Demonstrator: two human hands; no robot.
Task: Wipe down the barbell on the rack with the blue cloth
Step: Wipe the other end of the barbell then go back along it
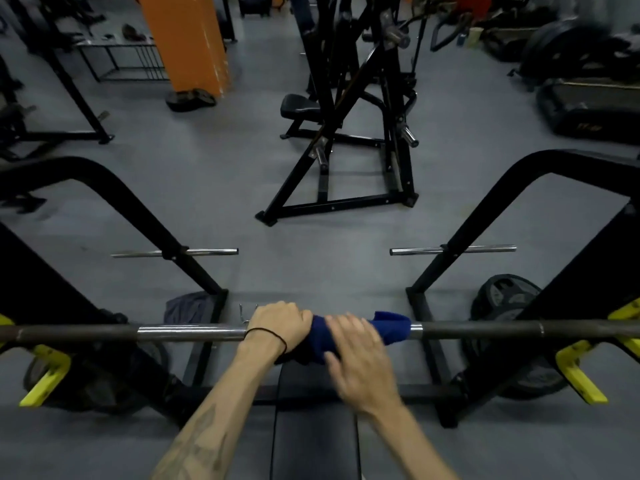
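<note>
- The rack (145,216) fills the lower half of the view, its black frame sloping down on both sides and its yellow hooks (578,365) sticking out near the edges, so the bar sits at working height in front of the person.
- The barbell (187,333) lies straight across the view on the rack — dark at its outer stretches, bright chrome toward the middle. It looks steady enough there to be rubbed without being held up.
- A black bench (313,434) runs lengthwise under the bar, between the two forearms.
- A weight plate (502,299) leans on the floor beside the right upright, well apart from the hands.
- The blue cloth (391,329) is wrapped over the middle of the bar, bunched between the hands, with a loose end trailing off to the right.
- The left hand (277,325) curls over the bar at the cloth's left end, apparently pinning the cloth so it cannot slide.
- The right hand (360,355) lies over the cloth with fingers spread fairly straight. It is blurred, so how tightly it holds I cannot tell — likely mid-stroke.
</note>
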